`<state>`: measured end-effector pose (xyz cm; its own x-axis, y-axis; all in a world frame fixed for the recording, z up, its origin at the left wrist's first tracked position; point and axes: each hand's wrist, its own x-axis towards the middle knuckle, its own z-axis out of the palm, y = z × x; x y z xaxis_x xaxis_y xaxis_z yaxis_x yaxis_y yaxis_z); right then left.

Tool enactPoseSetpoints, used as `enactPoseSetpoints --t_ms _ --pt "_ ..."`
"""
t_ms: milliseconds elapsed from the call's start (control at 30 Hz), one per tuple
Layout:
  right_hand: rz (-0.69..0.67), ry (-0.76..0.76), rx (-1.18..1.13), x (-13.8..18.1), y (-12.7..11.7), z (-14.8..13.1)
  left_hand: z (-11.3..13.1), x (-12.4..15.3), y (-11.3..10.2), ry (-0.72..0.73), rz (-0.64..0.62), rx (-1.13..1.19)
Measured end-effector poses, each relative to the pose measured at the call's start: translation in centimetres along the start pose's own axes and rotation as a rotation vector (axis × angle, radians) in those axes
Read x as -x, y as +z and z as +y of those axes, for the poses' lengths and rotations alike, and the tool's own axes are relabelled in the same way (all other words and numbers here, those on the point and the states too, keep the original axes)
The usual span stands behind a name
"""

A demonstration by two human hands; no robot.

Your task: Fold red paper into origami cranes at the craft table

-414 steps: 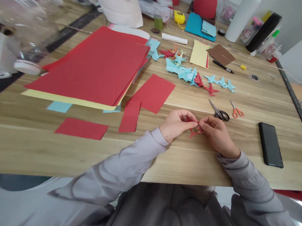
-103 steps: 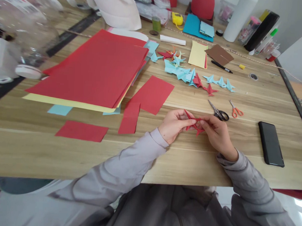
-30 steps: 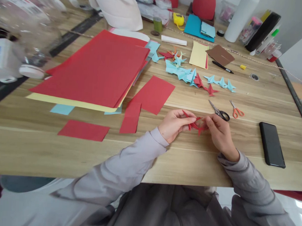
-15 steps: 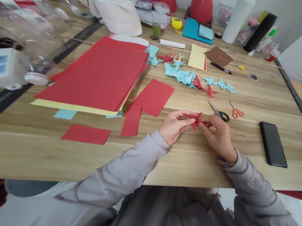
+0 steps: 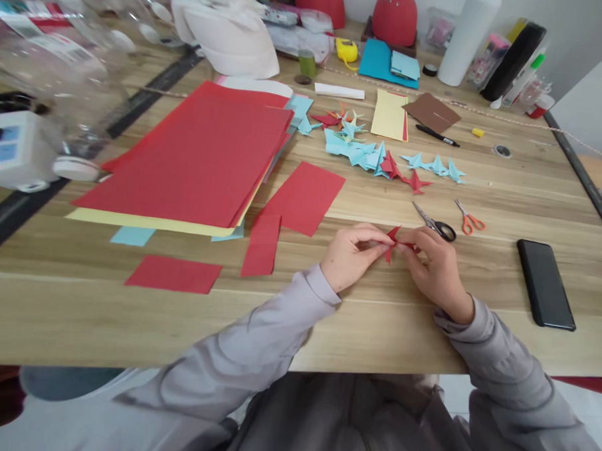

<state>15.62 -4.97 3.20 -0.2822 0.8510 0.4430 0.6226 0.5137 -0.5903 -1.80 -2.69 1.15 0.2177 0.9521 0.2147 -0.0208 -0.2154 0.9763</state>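
One folded red paper piece (image 5: 394, 232) is being pinched by the left hand (image 5: 357, 254) and the right hand (image 5: 436, 268), both gripping it on the near left side of the black-handled scissors (image 5: 433, 223). One pair of orange-handled scissors (image 5: 468, 219) is lying just right of that landmark, and one phone (image 5: 546, 284) is resting farther right and nearer. Three light-blue folded shapes (image 5: 437, 166) are sitting beyond it, while three loose red paper pieces (image 5: 261, 247) are lying to its left.
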Motion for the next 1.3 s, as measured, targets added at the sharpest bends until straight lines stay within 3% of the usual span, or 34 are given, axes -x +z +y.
enactPoseSetpoints --t_ms 333,567,933,1133,1300 --pt "0.020 0.004 0.010 0.0 -0.1 -0.3 0.8 0.1 0.1 -0.136 0.072 0.090" --pt "0.059 -0.009 0.010 0.1 0.0 -0.6 1.3 0.0 0.1 -0.357 0.093 0.193" --pt "0.089 0.031 -0.063 -0.1 -0.4 -0.7 1.3 -0.2 -0.4 -0.343 0.082 0.233" --pt "0.081 0.135 -0.155 -0.1 -0.4 -0.4 1.7 -0.2 -0.3 -0.351 0.118 0.284" --pt "0.137 0.326 -0.484 -0.2 -0.2 -0.2 1.7 -0.4 -0.2 -0.379 0.192 0.390"
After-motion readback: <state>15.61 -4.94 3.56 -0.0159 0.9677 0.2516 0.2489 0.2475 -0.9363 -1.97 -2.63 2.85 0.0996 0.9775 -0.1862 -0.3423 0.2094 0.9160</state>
